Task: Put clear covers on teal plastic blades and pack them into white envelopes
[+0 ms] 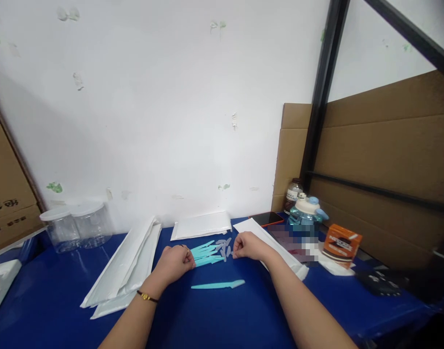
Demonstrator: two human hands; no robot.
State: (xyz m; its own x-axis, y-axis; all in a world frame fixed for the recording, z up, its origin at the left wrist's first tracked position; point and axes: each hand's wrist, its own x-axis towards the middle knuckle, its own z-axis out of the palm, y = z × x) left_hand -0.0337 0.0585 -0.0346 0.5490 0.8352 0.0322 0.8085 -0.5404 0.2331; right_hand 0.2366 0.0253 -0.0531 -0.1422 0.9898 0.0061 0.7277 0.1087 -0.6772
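Several slim turquoise eyebrow razors [207,254] lie fanned out side by side on the blue table. My left hand [174,264] is closed in a pinch at their left ends, with its fingertips on a razor's handle. Beside their right ends is a small pile of translucent purple-grey caps [223,248]. My right hand [249,246] is just right of that pile, thumb and fingers pressed together; whatever is between them is too small to make out. Closer to me, a single turquoise razor [218,285] lies apart, its wider head pointing right.
White padded mailers [127,261] are stacked at left, with another mailer [202,225] behind the razors. To the right are a phone [267,219], a water bottle [305,213], a brown jar [292,196] and an orange box [341,245]. Clear plastic jars [78,228] stand far left.
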